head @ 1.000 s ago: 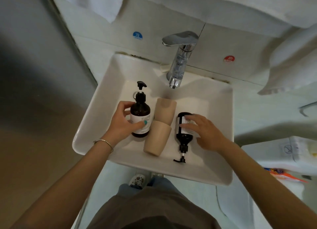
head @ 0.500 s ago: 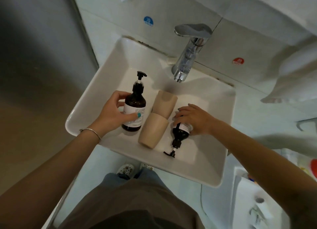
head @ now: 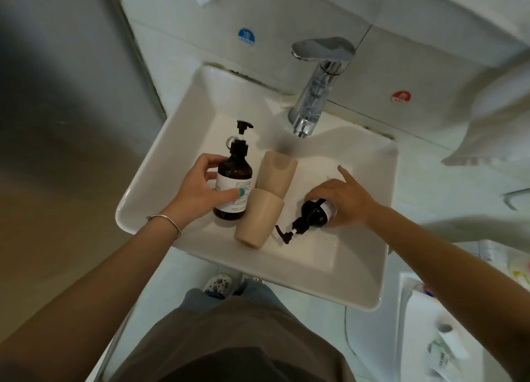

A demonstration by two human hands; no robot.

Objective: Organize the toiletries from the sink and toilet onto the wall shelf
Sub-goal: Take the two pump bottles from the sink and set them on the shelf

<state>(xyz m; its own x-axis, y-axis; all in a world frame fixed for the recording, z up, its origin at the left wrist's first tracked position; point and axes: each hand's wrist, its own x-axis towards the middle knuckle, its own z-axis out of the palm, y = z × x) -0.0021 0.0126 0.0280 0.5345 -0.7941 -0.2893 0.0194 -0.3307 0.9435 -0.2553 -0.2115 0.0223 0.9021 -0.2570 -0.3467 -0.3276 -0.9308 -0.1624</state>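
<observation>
Inside the white sink (head: 370, 281) are two dark amber pump bottles and two beige cups. My left hand (head: 198, 192) grips the left pump bottle (head: 233, 181) around its white label; the bottle stands nearly upright. My right hand (head: 344, 204) holds the second pump bottle (head: 312, 214) by its base, tilted off the basin floor with its pump pointing toward me; the index finger sticks out straight. Between the bottles lie two beige cups, one (head: 276, 175) farther back and one (head: 258, 218) nearer me, touching each other.
A chrome faucet (head: 318, 86) overhangs the back of the basin. White towels (head: 493, 123) hang at the upper right. A grey wall or door (head: 63, 109) runs along the left. At the lower right is a white surface (head: 447, 338) carrying small items.
My right hand has closed round the lying bottle and tipped its base up off the basin, pump now pointing down-left. My left hand keeps its grip on the upright bottle. The camera moved closer.
</observation>
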